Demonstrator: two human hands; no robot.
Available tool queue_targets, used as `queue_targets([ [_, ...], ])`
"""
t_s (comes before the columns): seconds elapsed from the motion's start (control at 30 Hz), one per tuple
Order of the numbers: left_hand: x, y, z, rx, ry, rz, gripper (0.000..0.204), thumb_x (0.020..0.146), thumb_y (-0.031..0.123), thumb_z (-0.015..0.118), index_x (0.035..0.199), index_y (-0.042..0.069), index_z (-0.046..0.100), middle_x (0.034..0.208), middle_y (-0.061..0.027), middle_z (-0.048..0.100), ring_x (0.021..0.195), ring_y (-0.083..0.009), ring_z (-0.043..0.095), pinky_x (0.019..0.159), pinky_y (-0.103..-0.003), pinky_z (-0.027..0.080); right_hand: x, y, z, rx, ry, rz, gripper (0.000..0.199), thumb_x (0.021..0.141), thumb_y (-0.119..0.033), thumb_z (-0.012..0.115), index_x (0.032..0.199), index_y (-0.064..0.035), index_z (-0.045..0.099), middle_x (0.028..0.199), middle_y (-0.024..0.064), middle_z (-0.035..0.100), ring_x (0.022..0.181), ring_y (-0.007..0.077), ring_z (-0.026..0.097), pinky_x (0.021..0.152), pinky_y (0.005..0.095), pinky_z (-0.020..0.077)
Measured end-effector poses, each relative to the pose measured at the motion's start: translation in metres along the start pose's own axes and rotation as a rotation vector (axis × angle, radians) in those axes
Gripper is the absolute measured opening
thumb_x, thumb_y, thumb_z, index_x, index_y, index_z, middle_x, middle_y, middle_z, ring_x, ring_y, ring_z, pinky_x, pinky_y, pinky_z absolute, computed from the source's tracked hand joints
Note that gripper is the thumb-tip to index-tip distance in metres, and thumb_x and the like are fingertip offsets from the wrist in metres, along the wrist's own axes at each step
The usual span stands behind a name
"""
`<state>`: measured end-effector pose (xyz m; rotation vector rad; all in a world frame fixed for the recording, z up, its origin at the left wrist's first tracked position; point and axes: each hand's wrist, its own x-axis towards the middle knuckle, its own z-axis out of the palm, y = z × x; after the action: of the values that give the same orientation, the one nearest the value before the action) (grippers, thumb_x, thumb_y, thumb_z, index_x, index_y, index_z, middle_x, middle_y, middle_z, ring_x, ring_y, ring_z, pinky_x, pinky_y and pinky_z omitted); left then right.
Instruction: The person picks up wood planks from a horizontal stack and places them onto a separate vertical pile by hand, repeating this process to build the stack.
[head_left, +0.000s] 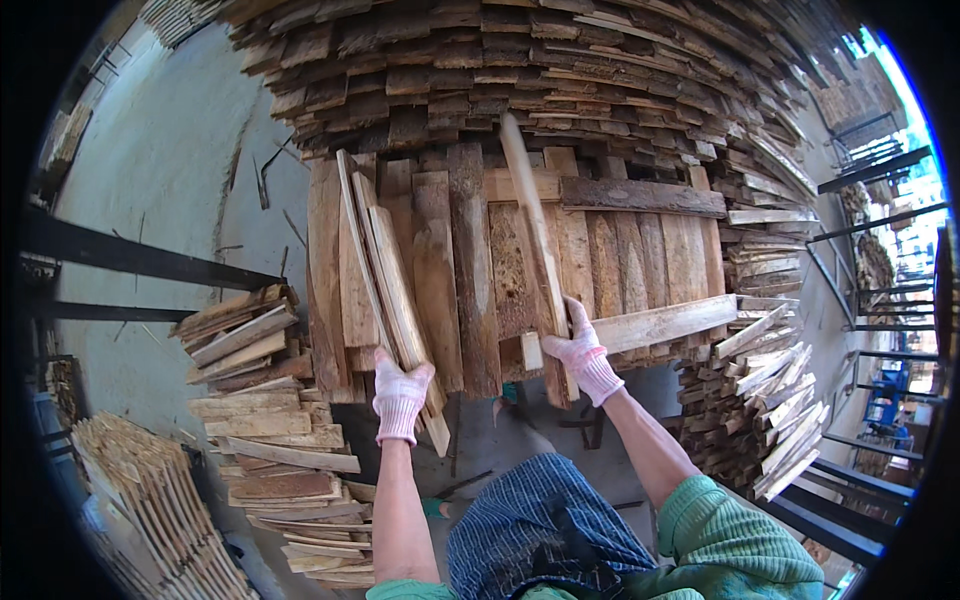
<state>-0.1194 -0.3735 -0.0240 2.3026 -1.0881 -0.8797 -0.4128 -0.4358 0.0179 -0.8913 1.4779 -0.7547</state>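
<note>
While both gloved hands work at the near edge of a flat layer of boards (pixel 470 270), little free room is left around them. Behind the layer rises a tall stack of rough planks (pixel 520 70) that fills the upper part of the view. To the left sits a lower pile of short offcuts (pixel 265 420), just beside the layer's left edge, and to the right a slanting heap of thin slats (pixel 770 400) crowds its right edge. The only open ground is the grey concrete floor (pixel 170 170) at upper left, crossed by a dark steel rail (pixel 140 255), and a small patch of floor near the person's lap.

The left hand (pixel 400 395) comes up from the lower edge on a nearly straight forearm, wrist level, its fingers closed around the near ends of a bundle of thin strips (pixel 385 270) that tilt away and to the left over the boards. The right hand (pixel 583 350) reaches forward on a bent arm in a green sleeve (pixel 730 540), its fingers wrapped around a long pale slat (pixel 530 220) standing on edge, its far end pointing at the tall stack. Just right of this hand a lighter board (pixel 665 322) lies crosswise along the layer's near edge.
</note>
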Motion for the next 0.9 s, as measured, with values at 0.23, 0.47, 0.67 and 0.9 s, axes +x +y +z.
queue_targets([
  [0.23, 0.006, 0.036, 0.009, -0.123, -0.170, -0.243, 0.096, 0.075, 0.013, 0.080, 0.151, -0.002, 0.024, 0.136, -0.0245, 0.055, 0.121, -0.0344, 0.058, 0.103, -0.038, 0.047, 0.045, 0.054, -0.065, -0.727, 0.145, 0.206, 0.057, 0.094, -0.036, 0.067, 0.138, -0.0076, 0.045, 0.108, 0.0216, 0.069, 0.098, 0.0392, 0.068, 0.078, 0.0466, 0.0536],
  [0.47, 0.017, 0.003, -0.007, -0.188, -0.264, -0.307, 0.080, 0.081, 0.015, 0.080, 0.144, -0.006, 0.035, 0.123, -0.0198, 0.064, 0.107, -0.0260, 0.064, 0.096, -0.031, 0.050, 0.048, -0.016, 0.008, -0.960, 0.169, -0.296, 0.065, 0.086, -0.021, 0.068, 0.143, -0.0020, 0.043, 0.124, 0.0305, 0.053, 0.109, 0.0447, 0.058, 0.091, 0.0498, 0.0516],
  [0.67, -0.032, 0.025, -0.021, -1.088, -0.375, -0.389, 0.113, 0.083, 0.019, 0.084, 0.161, 0.005, 0.002, 0.133, -0.0099, 0.056, 0.115, -0.0155, 0.057, 0.102, -0.031, 0.047, 0.061, -0.043, 0.176, -0.364, -0.364, -0.022, 0.112, 0.079, -0.048, 0.077, 0.161, -0.0086, 0.012, 0.151, 0.0331, 0.037, 0.142, 0.0436, 0.038, 0.118, 0.0438, 0.0345],
  [0.9, -0.037, -0.002, -0.040, -1.237, -0.323, -0.402, 0.102, 0.082, -0.009, 0.075, 0.157, 0.021, 0.012, 0.126, -0.0132, 0.058, 0.105, -0.0218, 0.064, 0.096, -0.038, 0.058, 0.047, -0.040, 0.138, -0.472, -0.118, -0.081, 0.109, 0.079, -0.038, 0.081, 0.162, -0.0163, 0.013, 0.149, 0.0324, 0.036, 0.134, 0.0445, 0.046, 0.114, 0.0445, 0.0408],
])
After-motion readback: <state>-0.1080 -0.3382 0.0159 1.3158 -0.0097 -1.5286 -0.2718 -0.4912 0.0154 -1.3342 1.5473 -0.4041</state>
